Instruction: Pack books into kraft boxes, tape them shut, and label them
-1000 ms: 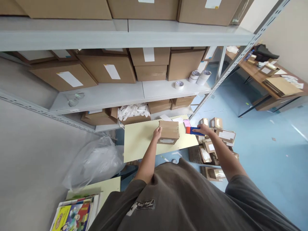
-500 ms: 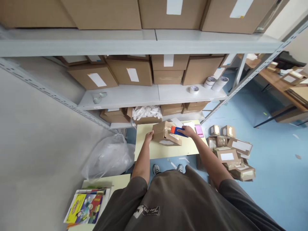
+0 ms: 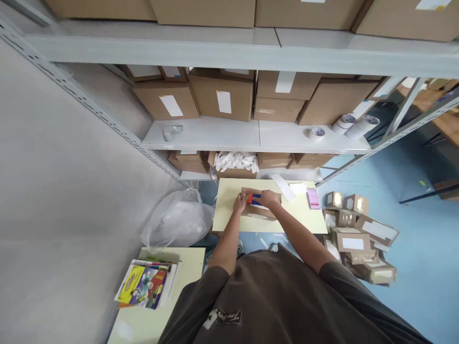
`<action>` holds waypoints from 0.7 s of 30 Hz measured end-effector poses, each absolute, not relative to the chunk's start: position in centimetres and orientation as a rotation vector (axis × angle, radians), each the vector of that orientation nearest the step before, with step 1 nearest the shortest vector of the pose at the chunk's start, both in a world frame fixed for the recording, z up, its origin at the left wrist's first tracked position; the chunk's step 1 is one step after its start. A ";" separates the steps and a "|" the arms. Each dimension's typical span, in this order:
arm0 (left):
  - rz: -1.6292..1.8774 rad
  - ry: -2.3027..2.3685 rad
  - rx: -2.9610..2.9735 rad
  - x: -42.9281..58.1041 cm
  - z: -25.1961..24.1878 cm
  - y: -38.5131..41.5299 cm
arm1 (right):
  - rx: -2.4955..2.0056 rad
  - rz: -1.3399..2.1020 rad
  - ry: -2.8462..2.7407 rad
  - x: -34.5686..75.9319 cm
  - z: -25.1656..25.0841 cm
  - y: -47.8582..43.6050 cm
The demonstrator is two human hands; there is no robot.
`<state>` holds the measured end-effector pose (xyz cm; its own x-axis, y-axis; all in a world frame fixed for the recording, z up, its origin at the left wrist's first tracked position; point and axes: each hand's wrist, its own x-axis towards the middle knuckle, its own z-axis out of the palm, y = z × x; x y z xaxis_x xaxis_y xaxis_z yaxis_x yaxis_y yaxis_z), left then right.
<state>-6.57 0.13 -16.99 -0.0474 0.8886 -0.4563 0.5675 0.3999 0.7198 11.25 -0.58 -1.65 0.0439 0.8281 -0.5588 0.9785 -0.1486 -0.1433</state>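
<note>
A brown cardboard box (image 3: pixel 261 213) lies on the pale yellow table (image 3: pixel 304 220), with white label areas on it. My right hand (image 3: pixel 269 198) is closed round a blue and orange tool (image 3: pixel 255 199), which rests over the top of the box. At the box's left end, my left hand (image 3: pixel 240 202) holds its edge, close to the orange end of the tool. Part of the box's top is hidden by my right hand and the tool.
White paper (image 3: pixel 283 186) and a pink item (image 3: pixel 313 198) lie right of the box. Behind stands a shelf (image 3: pixel 222 134) with boxes and tape rolls (image 3: pixel 316 134). Parcels (image 3: pixel 353 241) are piled on the floor at right, a plastic bag (image 3: pixel 179 220) at left, magazines (image 3: pixel 143 286) at lower left.
The box has turned and now lies straighter along the table. The tool has moved toward the box's left end, close to my left hand. The whole view has shifted.
</note>
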 end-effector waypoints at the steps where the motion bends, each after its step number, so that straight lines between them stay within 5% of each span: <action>1: 0.397 1.734 1.292 -5.8 -17.0 0.0 | 2.059 -0.777 1.823 11.7 -1.7 -0.8; 10: 0.233 1.727 1.436 2.6 -17.0 -2.9 | 2.124 -0.835 1.743 20.5 -2.5 -3.9; 21: 0.253 1.740 1.489 4.4 -17.4 -3.1 | 2.285 -0.665 1.530 43.5 -2.2 -15.4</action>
